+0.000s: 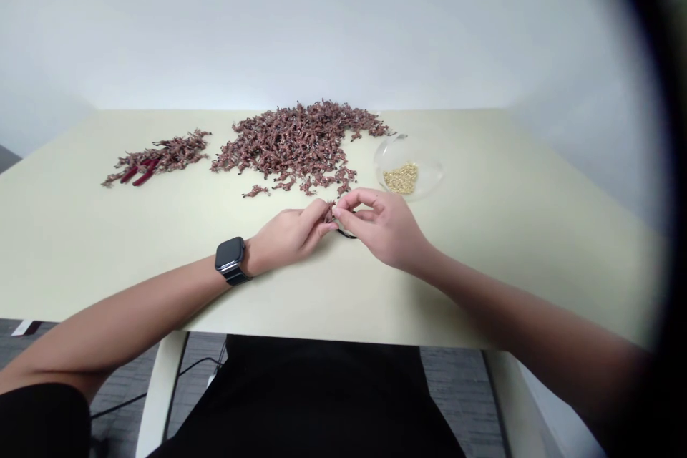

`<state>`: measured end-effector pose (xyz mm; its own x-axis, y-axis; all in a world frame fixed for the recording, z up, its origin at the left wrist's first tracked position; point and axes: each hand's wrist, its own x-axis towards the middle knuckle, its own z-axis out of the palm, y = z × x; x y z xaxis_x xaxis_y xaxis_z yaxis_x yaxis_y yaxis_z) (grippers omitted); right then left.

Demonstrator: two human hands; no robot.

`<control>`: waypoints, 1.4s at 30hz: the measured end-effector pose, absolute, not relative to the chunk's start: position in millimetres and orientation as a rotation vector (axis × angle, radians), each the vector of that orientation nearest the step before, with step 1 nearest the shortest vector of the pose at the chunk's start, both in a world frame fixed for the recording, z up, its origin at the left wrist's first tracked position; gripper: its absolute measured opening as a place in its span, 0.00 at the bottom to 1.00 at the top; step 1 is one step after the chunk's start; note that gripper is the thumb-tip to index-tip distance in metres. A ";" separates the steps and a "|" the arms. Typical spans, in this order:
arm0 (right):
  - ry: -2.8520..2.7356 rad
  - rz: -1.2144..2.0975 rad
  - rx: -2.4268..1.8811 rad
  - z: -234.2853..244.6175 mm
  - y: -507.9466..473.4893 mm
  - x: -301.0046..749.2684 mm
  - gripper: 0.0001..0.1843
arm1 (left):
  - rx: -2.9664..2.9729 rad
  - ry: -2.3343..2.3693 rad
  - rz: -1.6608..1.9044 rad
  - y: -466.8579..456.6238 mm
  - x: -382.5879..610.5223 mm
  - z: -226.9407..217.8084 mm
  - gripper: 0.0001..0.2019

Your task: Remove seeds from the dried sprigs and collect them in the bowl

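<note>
My left hand (293,232) and my right hand (383,225) meet over the middle of the cream table (483,243), both pinching one small reddish-brown piece (329,211) with a thin black wire (346,233) trailing under my right fingers. A black smartwatch (230,260) is on my left wrist. Just beyond my hands lies a big pile of the same reddish-brown pieces (300,143). A clear bowl (429,161) with small yellowish bits (401,177) stands right of the pile, close to my right hand.
A smaller heap of reddish-brown pieces (172,150) lies at the back left, with red-handled pliers (140,172) partly under it. A few loose pieces (256,191) sit in front of the big pile. A white wall is behind the table.
</note>
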<state>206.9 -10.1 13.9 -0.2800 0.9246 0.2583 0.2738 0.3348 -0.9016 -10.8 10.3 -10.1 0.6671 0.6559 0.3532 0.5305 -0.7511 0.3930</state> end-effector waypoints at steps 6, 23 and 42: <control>-1.985 0.523 -0.964 14.4 -12.1 208.4 0.05 | 2.586 0.947 0.663 8.6 -11.7 -10.1 0.12; -1.604 1.433 -0.971 16.7 -3.7 212.3 0.14 | 2.595 0.830 0.768 11.0 -15.7 -9.7 0.11; -1.854 0.753 -0.982 14.9 -12.0 209.7 0.09 | 2.478 0.864 0.714 6.7 -14.2 -8.3 0.10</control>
